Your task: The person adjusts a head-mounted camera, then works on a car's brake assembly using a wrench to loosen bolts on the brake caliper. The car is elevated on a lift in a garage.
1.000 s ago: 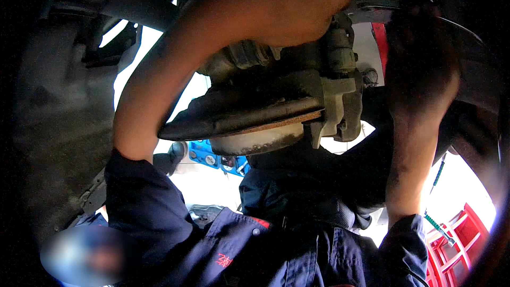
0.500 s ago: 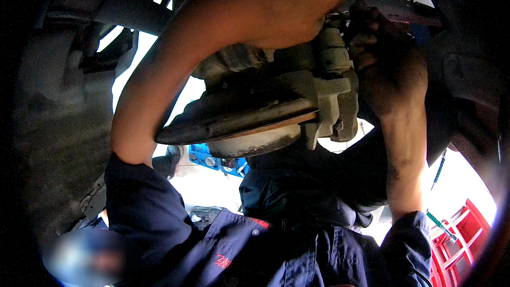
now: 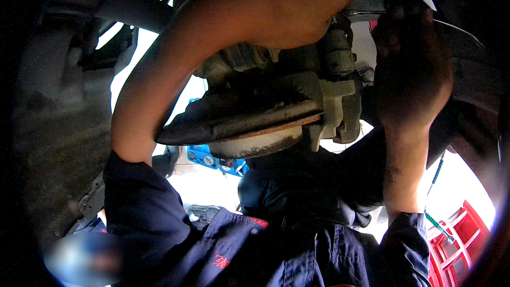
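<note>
My left hand (image 3: pixel 313 8) arches over a grimy wheel hub assembly, its fingers hidden behind the top of the caliper (image 3: pixel 340 56) at the assembly's right. Below my left hand lie a dark disc with a rusty edge (image 3: pixel 239 127) and a pale drum-like hub (image 3: pixel 255 143). Right of the caliper, my right hand (image 3: pixel 411 69) is raised in shadow, fingers curled at a dark metal bar (image 3: pixel 366 4); what exactly they grip is unclear.
Dark car bodywork (image 3: pixel 58 127) surrounds the work. Below are a blue tool case with round fittings (image 3: pixel 204 157) and my dark sleeves and jacket (image 3: pixel 287 255). A red slatted rack (image 3: pixel 457 239) and green coiled cord (image 3: pixel 435 220) are at lower right.
My right hand moved left toward the caliper half a second ago and is now back out to the right, somewhat lower-left of where it began. My left hand has shifted only slightly.
</note>
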A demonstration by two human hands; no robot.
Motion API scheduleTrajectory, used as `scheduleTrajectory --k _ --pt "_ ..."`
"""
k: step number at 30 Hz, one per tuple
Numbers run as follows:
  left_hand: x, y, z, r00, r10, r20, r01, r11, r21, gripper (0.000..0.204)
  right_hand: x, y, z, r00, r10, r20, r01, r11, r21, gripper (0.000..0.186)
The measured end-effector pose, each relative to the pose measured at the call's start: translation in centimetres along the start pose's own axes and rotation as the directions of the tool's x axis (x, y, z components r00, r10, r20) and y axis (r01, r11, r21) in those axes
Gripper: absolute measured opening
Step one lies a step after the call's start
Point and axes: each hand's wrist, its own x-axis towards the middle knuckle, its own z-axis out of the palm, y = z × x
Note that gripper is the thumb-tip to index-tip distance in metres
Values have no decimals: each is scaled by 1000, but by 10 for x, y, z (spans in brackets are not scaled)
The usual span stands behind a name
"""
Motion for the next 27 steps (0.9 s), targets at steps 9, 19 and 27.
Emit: scheduleTrajectory --k 9,19,27 --pt "11 1 -4 983 -115 145 126 990 -67 15 2 -1 6 622 609 493 -485 -195 853 27" --pt "0 4 -6 993 -65 94 66 998 -5 16 0 -28 14 993 -96 71 96 995 -3 25" --pt "14 1 -1 980 -113 163 122 991 -48 14 -5 5 8 865 482 137 -479 717 505 22"
